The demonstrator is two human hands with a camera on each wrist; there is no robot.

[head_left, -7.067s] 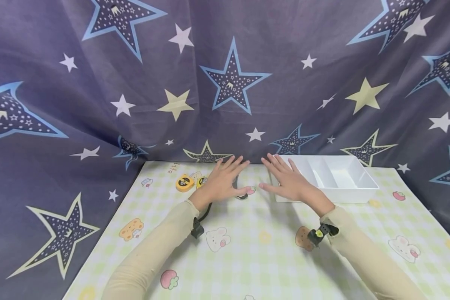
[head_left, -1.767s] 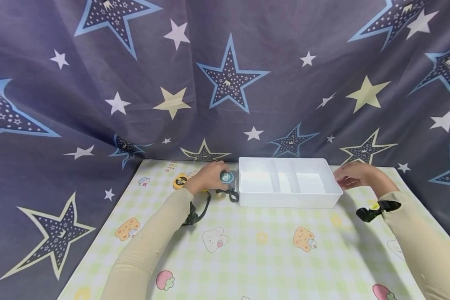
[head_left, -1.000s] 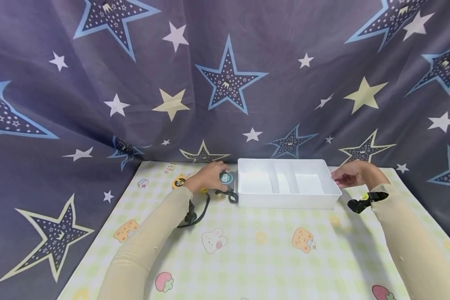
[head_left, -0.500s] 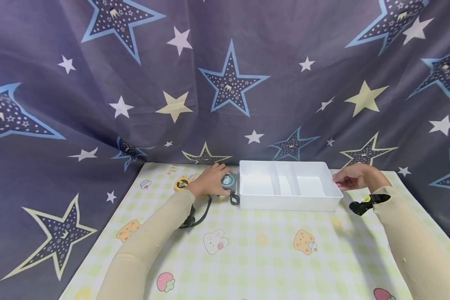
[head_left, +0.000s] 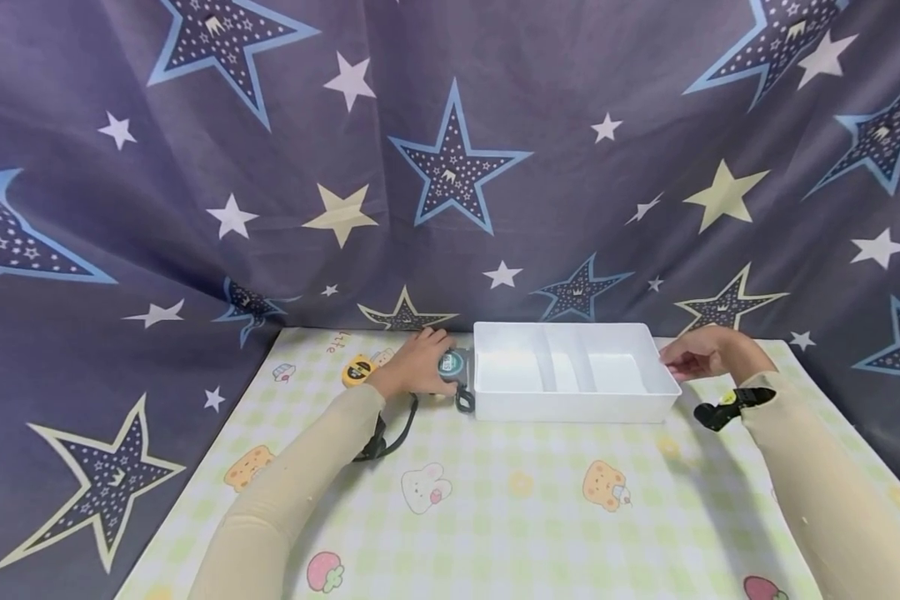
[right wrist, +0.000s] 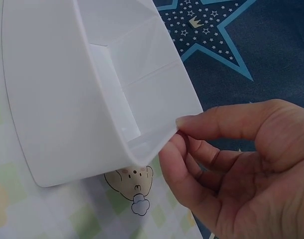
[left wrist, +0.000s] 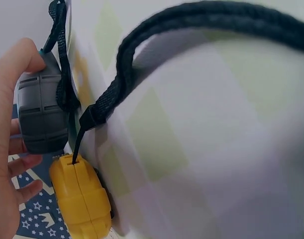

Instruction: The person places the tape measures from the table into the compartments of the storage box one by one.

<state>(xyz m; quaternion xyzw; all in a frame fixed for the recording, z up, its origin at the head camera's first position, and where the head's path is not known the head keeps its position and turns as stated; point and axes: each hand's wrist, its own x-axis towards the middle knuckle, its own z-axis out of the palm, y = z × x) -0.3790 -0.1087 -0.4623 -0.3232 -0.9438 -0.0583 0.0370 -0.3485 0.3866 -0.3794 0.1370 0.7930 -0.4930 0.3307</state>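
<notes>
- The person's left hand (head_left: 418, 364) has its grip curled round a gray stopwatch (head_left: 453, 362) with a blue-green face.
- That stopwatch is just beside the left end of the white box (head_left: 570, 408), on the outside. I can't tell if it is up off the desk (head_left: 495, 525).
- The right hand (head_left: 701, 352) has its grip pinched on the rim at the box's right end.
- The box sits on the desk, with two little walls inside.
- A round yellow thing (head_left: 357, 370) lies on the desk, left of the gray stopwatch.
- Done, I think: the stopwatch and the box are both held. Not done: neither hand has let go. It looks early in the work to me.
</notes>
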